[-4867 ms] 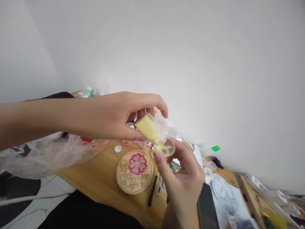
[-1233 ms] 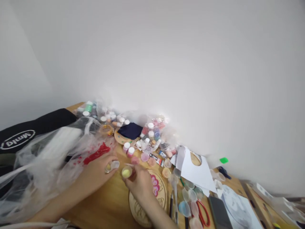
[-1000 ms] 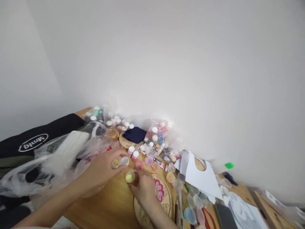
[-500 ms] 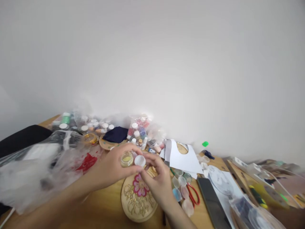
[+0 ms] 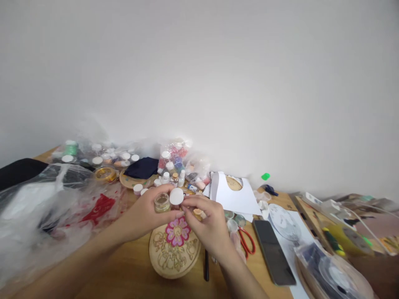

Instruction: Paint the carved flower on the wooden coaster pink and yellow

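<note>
My left hand (image 5: 141, 214) is closed around a small clear glass jar (image 5: 162, 203), whose open mouth faces up. Right beside the jar, the fingertips of my right hand (image 5: 210, 228) pinch a round white lid (image 5: 176, 196), its flat face turned towards me. Whether the left thumb also touches the lid, I cannot tell. Below both hands a round wooden disc (image 5: 174, 261) lies on the table, with a pink flower (image 5: 178, 231) and raised gold-coloured leaf lines on it. A dark, pen-like stick (image 5: 206, 265) lies just right of the disc.
Plastic bags (image 5: 34, 224) spread over the left side, near a roll of yellow tape (image 5: 105, 174). Bottles (image 5: 174, 178) and bagged jars stand along the wall. On the right lie red-handled scissors (image 5: 247, 245), a phone (image 5: 273, 252) and white paper (image 5: 238, 203).
The lid has turned from showing its hollow inside to showing its flat top, still beside the jar. The view has shifted slightly, and both hands remain close together.
</note>
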`<state>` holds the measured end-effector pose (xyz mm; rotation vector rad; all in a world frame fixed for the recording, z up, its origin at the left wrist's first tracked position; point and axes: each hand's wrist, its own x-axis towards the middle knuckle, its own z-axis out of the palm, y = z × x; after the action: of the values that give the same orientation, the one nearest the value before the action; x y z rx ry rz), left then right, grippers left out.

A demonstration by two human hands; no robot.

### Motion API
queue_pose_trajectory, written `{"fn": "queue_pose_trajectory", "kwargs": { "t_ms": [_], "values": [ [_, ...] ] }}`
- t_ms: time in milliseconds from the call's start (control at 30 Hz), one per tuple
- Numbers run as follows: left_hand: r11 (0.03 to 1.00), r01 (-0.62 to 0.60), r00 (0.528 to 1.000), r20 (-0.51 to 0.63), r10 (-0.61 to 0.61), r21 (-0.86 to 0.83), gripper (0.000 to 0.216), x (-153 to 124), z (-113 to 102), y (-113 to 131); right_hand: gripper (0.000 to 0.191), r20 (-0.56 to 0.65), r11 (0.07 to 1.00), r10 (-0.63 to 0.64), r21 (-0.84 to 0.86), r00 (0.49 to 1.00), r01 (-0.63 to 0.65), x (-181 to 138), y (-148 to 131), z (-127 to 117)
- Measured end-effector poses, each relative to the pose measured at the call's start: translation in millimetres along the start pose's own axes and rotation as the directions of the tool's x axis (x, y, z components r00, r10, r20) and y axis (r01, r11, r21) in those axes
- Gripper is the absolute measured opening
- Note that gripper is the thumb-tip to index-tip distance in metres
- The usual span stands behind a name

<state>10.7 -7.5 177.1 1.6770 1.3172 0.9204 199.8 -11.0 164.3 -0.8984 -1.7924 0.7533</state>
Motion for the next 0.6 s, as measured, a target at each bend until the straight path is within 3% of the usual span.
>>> {"fn": "queue_pose_trajectory", "kwargs": {
  "t_ms": [233,333,400,467,533,600],
  "values": [
    [0.998,0.069,0.995,-0.07,-0.069,-0.006,0.038,-2.0,4.7,-4.5,0.023,0.113,0.994,0.069,-0.088,0.991,-0.059,-0.5,-6.9,-5.9],
    [0.989,0.149,0.982,-0.115,-0.149,-0.006,0.039,-5.1,2.1,-17.8,0.028,0.146,0.983,0.141,-0.139,0.979,-0.12,-3.0,-13.9,-26.0],
    [0.976,0.214,0.965,-0.164,-0.206,0.031,0.04,-8.7,-2.5,-28.9,0.026,0.038,0.971,0.189,-0.159,0.981,-0.18,-9.5,-12.6,-55.2],
    [0.972,0.234,0.957,-0.182,-0.224,0.033,0.045,-12.8,-7.9,-39.6,0.024,-0.215,0.934,0.222,-0.235,0.951,-0.271,-25.1,-1.5,-94.8],
    [0.961,0.273,0.932,-0.261,-0.251,0.053,0.049,-16.3,-12.1,-48.2,0.032,-0.521,0.814,0.232,-0.358,0.821,-0.457,-51.9,20.8,-135.8],
    [0.952,0.298,0.906,-0.337,-0.257,0.074,0.05,-18.5,-14.4,-54.8,0.046,-0.676,0.599,0.249,-0.455,0.694,-0.659,-87.0,51.1,-167.1]
  ]
}}
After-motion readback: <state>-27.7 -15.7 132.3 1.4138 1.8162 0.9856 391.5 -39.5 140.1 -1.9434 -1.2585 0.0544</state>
